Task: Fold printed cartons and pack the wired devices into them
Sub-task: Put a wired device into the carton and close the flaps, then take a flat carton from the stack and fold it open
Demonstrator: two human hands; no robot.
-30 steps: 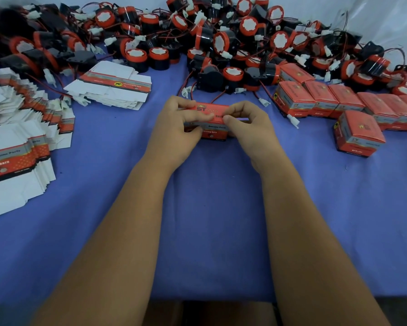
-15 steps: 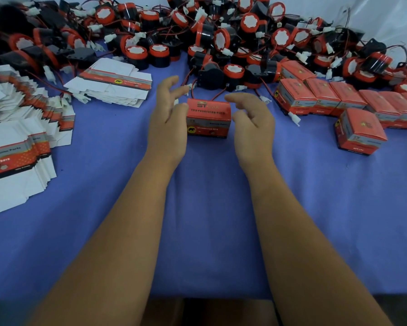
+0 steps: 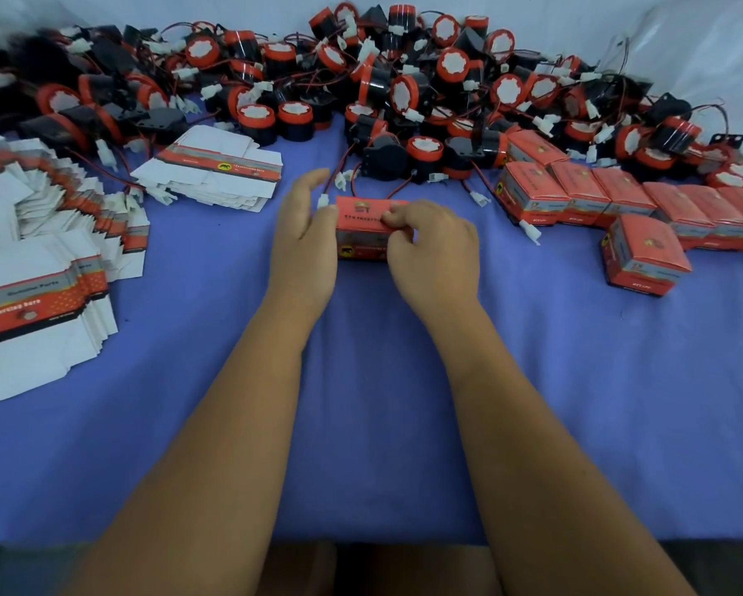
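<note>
A closed red carton (image 3: pixel 363 228) stands on the blue bench (image 3: pixel 382 402) in front of the person, just before the big pile of wired devices (image 3: pixel 404 92). The left hand (image 3: pixel 303 243) lies against the left end of this carton with its fingers nearly straight, so it steadies the box and does not grip it. The right hand (image 3: pixel 436 247) has its fingers curled over the top right edge, and they seem to pinch or press the lid flap there. I judge that the step in hand is to finish closing this carton. To do it well, the left hand should keep the box from sliding while the right hand pushes the flap fully in, with even pressure along the edge so that the card does not buckle. A white connector (image 3: pixel 323 201) on a red wire lies just beside the left end; I cannot tell whether it belongs to the device inside or to the pile, and it should be checked before the box is set aside. The packed cartons (image 3: pixel 576 193) stand in a row at the right, and the flat cartons (image 3: pixel 215 167) wait at the left.
</note>
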